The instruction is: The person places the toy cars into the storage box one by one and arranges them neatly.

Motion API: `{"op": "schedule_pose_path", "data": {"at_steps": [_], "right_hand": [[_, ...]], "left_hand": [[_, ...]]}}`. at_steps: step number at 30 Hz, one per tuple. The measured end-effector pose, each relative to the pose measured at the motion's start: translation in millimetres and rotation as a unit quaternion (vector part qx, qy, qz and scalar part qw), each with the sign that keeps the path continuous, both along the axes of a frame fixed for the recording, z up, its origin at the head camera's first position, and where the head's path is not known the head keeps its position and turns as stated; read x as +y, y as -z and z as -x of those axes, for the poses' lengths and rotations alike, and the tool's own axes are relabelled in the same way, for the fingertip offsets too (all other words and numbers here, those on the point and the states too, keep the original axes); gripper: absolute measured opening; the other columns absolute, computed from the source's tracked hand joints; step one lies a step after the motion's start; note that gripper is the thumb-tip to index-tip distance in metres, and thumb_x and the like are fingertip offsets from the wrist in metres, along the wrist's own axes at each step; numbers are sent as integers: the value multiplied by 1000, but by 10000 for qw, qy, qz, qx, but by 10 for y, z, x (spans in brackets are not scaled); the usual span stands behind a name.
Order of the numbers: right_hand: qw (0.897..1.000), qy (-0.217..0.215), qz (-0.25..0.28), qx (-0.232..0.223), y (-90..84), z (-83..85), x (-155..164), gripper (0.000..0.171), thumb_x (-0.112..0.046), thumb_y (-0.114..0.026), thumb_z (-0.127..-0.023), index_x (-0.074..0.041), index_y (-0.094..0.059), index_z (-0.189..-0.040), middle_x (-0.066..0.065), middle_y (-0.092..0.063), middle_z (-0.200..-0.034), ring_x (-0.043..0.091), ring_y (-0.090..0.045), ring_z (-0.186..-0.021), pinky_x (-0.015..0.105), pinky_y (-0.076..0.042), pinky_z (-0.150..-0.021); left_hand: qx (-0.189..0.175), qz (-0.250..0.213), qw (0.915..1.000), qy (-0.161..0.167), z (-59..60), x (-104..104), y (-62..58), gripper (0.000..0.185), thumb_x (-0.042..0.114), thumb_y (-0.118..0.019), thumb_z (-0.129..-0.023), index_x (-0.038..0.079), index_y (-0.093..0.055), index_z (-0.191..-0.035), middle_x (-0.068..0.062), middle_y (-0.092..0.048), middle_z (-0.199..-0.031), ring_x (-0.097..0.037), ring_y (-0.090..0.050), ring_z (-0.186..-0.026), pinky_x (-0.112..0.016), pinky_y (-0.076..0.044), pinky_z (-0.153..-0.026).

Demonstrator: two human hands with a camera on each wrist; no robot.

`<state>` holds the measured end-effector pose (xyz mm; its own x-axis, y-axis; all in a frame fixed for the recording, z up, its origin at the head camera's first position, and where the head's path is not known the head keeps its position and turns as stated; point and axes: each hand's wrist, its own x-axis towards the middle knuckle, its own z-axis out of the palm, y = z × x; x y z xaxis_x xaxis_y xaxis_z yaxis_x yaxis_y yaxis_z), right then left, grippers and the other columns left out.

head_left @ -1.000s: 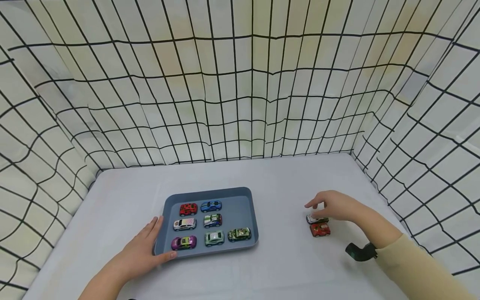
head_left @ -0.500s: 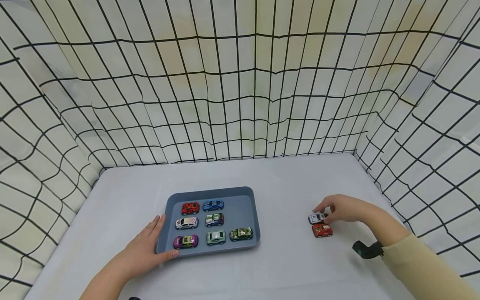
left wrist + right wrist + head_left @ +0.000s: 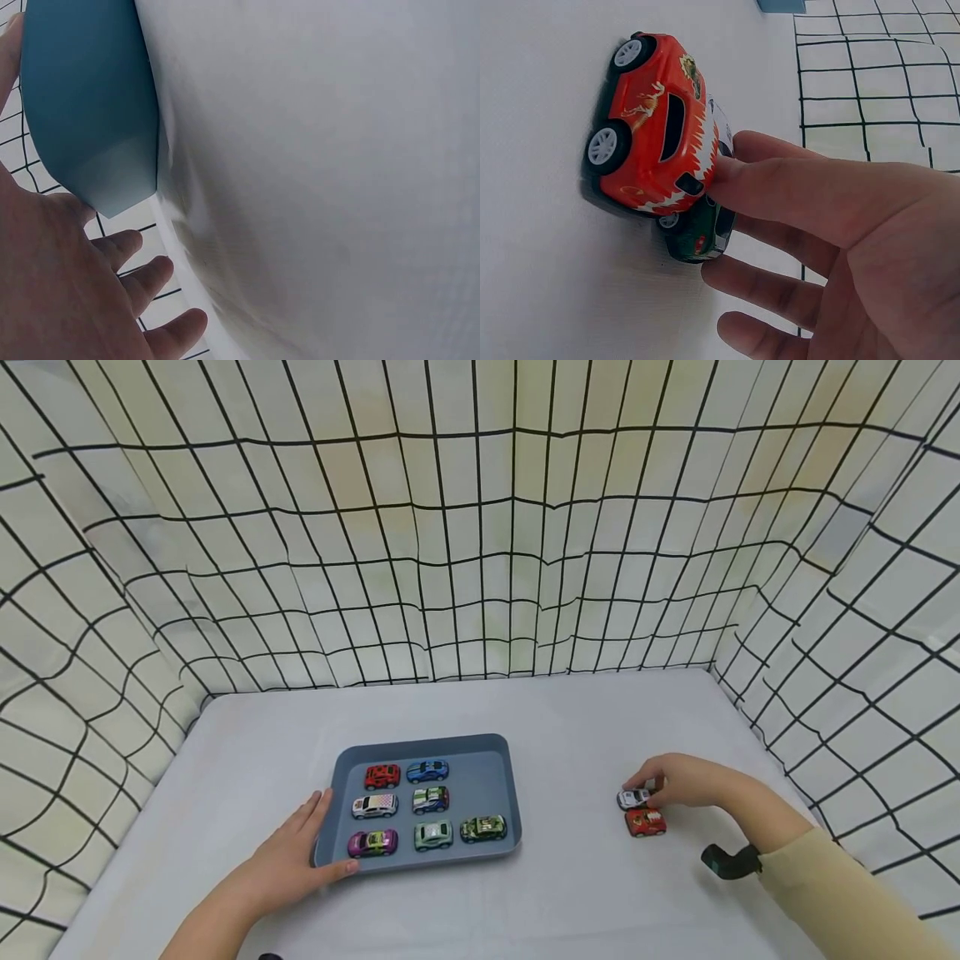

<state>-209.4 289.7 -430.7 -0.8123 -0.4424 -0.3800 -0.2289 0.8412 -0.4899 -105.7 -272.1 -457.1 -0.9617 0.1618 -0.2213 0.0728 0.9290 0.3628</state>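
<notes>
a pale grey table (image 3: 570,727) bears a blue tray (image 3: 495,752), a white car (image 3: 634,797) and a red car (image 3: 645,822), seemingly touching.

— The tray (image 3: 511,793) is grey-blue, and the table (image 3: 585,893) pale grey.
— The red car (image 3: 656,154) bears white flame marks; the car beside it (image 3: 633,797) is white. The curtain (image 3: 480,527) is cream with a black grid.

Seven toy cars (image 3: 429,802) in one tray (image 3: 512,793) by left hand (image 3: 285,864); two cars (image 3: 641,810) at right hand (image 3: 686,781).
</notes>
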Motion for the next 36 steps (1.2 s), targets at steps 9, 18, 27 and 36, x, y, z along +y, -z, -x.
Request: {"op": "schedule_pose_path", "data": {"at_steps": [9,18,27,36], "right_hand": [[9998,3,-123,132,30,-25,-14,33,-8,-75,-85,-28,-76,-112,-3,-66,-113,16,-57,-91,34,-51,-73],[9998,-89,-146,90,41,-26,3,32,-11,-76,-85,-30,-75,-111,0,-65,-116,27,-60,-106,47,-53,-86],[9999,-68,55,148,49,10,16,32,-12,-76,-85,-25,-75,-114,2,-65,-117,22,-57,-102,41,-52,-83],[9988,-362,254,207,-23,82,-32,33,-15,-76,-87,-27,-74,-118,1,-65,-122,33,-60,-110,50,-52,-91]], "left_hand": [[-32,-38,10000,8,4,3,15,126,77,-65,-74,-1,-11,-157,-33,-15,-158,-57,-20,-140,-72,-30,-104],[-39,-16,10000,10,4,13,13,126,77,-65,-74,0,-11,-158,-33,-15,-158,-57,-21,-140,-72,-30,-103],[2,-20,10000,51,8,15,-12,126,78,-65,-74,0,-11,-157,-33,-15,-158,-57,-21,-140,-72,-30,-103],[84,-21,9999,79,-5,-1,2,126,77,-64,-75,-2,-12,-157,-33,-16,-158,-57,-22,-139,-71,-30,-104]]}}
